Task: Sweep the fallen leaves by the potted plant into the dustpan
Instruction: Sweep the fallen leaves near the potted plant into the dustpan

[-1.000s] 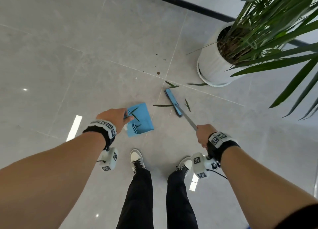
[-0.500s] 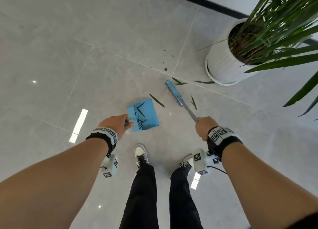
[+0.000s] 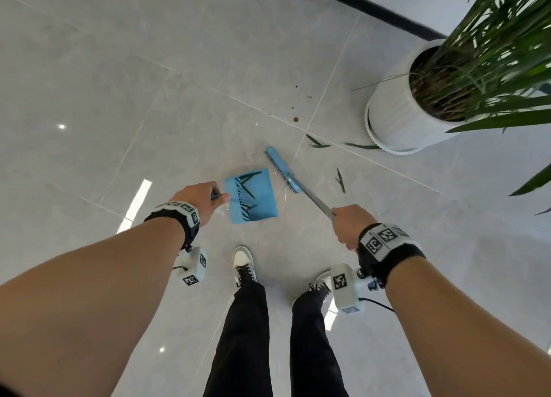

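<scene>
A blue dustpan (image 3: 262, 199) lies flat on the grey floor with three thin green leaves inside it. My left hand (image 3: 200, 199) is shut on its handle at its left side. My right hand (image 3: 351, 224) grips the metal handle of a blue broom (image 3: 281, 168), whose head rests on the floor right at the dustpan's far right edge. Loose leaves lie on the tiles: one (image 3: 340, 180) right of the broom, two more (image 3: 317, 142) (image 3: 362, 146) near the white pot (image 3: 393, 119) of the plant.
The potted plant stands at the upper right, its long green fronds (image 3: 504, 53) reaching over the floor. A dark baseboard (image 3: 366, 6) runs along the wall at the top. Small brown specks (image 3: 295, 119) dot the tiles. My legs and shoes (image 3: 244, 265) are below the dustpan.
The broom head has swept left against the dustpan's edge, and the leaf that lay just outside is now inside the pan. The view has shifted, putting the pot further right.
</scene>
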`<state>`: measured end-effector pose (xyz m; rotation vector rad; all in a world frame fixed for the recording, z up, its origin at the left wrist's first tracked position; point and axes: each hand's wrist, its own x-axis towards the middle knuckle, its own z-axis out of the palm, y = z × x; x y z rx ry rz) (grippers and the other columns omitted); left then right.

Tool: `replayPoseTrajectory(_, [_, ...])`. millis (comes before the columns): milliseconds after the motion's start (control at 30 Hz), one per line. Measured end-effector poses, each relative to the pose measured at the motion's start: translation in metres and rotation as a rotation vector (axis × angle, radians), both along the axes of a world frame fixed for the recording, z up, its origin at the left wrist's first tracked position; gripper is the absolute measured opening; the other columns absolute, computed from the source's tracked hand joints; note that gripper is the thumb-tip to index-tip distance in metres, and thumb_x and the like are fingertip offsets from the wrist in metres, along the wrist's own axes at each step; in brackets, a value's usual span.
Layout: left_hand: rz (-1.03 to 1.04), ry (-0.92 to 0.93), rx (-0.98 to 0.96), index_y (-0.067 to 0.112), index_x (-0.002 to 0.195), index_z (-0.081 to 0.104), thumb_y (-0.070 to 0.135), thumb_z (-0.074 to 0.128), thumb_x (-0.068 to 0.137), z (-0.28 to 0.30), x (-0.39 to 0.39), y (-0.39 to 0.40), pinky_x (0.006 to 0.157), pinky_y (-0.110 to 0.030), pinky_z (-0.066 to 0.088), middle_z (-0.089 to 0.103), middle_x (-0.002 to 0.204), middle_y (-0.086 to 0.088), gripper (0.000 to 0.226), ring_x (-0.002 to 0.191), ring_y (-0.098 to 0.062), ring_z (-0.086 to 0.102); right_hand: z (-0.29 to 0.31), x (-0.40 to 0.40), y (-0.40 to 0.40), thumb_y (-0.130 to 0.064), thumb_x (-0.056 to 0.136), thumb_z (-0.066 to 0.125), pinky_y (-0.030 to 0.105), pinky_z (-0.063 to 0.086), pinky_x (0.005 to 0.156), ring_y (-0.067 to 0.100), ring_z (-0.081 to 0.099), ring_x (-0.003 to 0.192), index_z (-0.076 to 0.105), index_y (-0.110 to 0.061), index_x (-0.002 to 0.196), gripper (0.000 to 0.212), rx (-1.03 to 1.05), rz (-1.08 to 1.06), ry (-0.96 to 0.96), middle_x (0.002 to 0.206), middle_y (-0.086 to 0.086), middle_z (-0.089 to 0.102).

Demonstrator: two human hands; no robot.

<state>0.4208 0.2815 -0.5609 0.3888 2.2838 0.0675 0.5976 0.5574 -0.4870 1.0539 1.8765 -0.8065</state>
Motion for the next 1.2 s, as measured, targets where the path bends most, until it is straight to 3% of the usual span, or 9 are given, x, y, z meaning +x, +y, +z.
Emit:
replayPoseTrajectory(100, [0.038,-0.034,0.019,0.030,0.096,0.056,0.067,0.048,0.092,-0.002,-0.004,0.000,0.074,-0.035,0.055,0.068,0.087,0.004,0.038,0.079,-0.022,0.070,-0.023,-0.007,-0.014,-0.019,0.092,0.041,0.022,0.040,0.057,0.019,0.048,0.078,0.054,-0.004,0.129,0.042,-0.055,-0.102,-0.013,0.071,-0.004,0.038])
replayPoseTrajectory(233, [0.016,-0.016,0.013,0.030,0.097,0.056,0.065,0.048,0.093,-0.003,0.001,0.000,0.068,-0.032,0.050,0.067,0.088,0.003,0.037,0.078,-0.022,0.067,-0.022,-0.014,-0.007,-0.018,0.095,0.047,0.010,0.039,0.031,0.005,0.046,0.064,0.052,-0.010,0.133,0.039,-0.188,-0.112,-0.027,0.077,-0.005,0.046])
replayPoseTrajectory(300, [0.019,-0.012,0.017,0.029,0.097,0.056,0.065,0.048,0.093,-0.003,0.002,0.000,0.067,-0.032,0.049,0.067,0.088,0.003,0.037,0.078,-0.022,0.067,-0.011,-0.011,0.001,-0.018,0.095,0.048,0.010,0.038,0.032,0.003,0.047,0.062,0.051,-0.014,0.134,0.040,-0.222,-0.171,-0.021,0.078,-0.003,0.051])
replayPoseTrajectory(467, [0.036,-0.027,0.035,0.029,0.096,0.056,0.065,0.048,0.093,-0.003,-0.001,0.000,0.074,-0.036,0.055,0.066,0.089,0.005,0.037,0.080,-0.023,0.069,-0.012,0.004,-0.008,-0.014,0.096,0.039,0.014,0.041,0.046,-0.002,0.040,0.064,0.045,-0.013,0.140,0.045,-0.107,-0.007,0.035,0.129,0.016,0.058])
replayPoseTrajectory(667, [0.012,-0.006,0.017,0.030,0.095,0.055,0.066,0.047,0.092,-0.002,0.002,0.002,0.068,-0.033,0.052,0.067,0.085,0.003,0.037,0.077,-0.021,0.067,-0.017,0.001,-0.006,-0.022,0.095,0.051,0.017,0.048,0.041,0.015,0.055,0.065,0.053,-0.005,0.129,0.038,-0.211,-0.302,-0.030,0.086,0.001,0.057])
replayPoseTrajectory(800, [0.006,-0.009,0.024,0.029,0.093,0.055,0.066,0.047,0.092,0.003,0.000,0.001,0.066,-0.036,0.057,0.069,0.078,-0.001,0.038,0.070,-0.022,0.069,0.000,0.016,0.022,-0.029,0.093,0.045,0.019,0.031,0.037,0.014,0.038,0.043,0.053,-0.008,0.132,0.045,-0.238,-0.477,-0.053,0.063,0.003,0.050])
replayPoseTrajectory(933, [0.034,-0.017,0.084,0.033,0.085,0.054,0.084,0.041,0.079,0.009,-0.002,0.017,0.069,-0.040,0.061,0.071,0.075,0.003,0.052,0.063,-0.019,0.073,0.018,0.045,0.050,-0.022,0.098,0.040,0.023,0.032,0.044,0.014,0.038,0.048,0.050,-0.020,0.137,0.040,-0.168,-0.484,0.032,0.066,-0.002,0.046])
replayPoseTrajectory(1033, [0.010,-0.051,0.109,0.033,0.084,0.053,0.083,0.042,0.079,0.015,0.001,0.046,0.069,-0.041,0.062,0.071,0.077,0.003,0.051,0.061,-0.019,0.073,0.021,0.064,0.071,-0.016,0.099,0.039,0.026,0.040,0.048,0.011,0.043,0.055,0.044,-0.013,0.142,0.044,-0.053,-0.436,0.077,0.071,-0.006,0.043])
replayPoseTrajectory(1200, [0.023,-0.095,0.141,0.029,0.093,0.055,0.075,0.043,0.087,0.007,0.015,0.100,0.077,-0.041,0.060,0.072,0.087,0.000,0.047,0.071,-0.025,0.073,0.013,0.082,0.100,-0.015,0.099,0.039,0.017,0.045,0.036,0.009,0.045,0.060,0.046,-0.007,0.139,0.042,0.071,-0.499,0.024,0.073,-0.006,0.042])
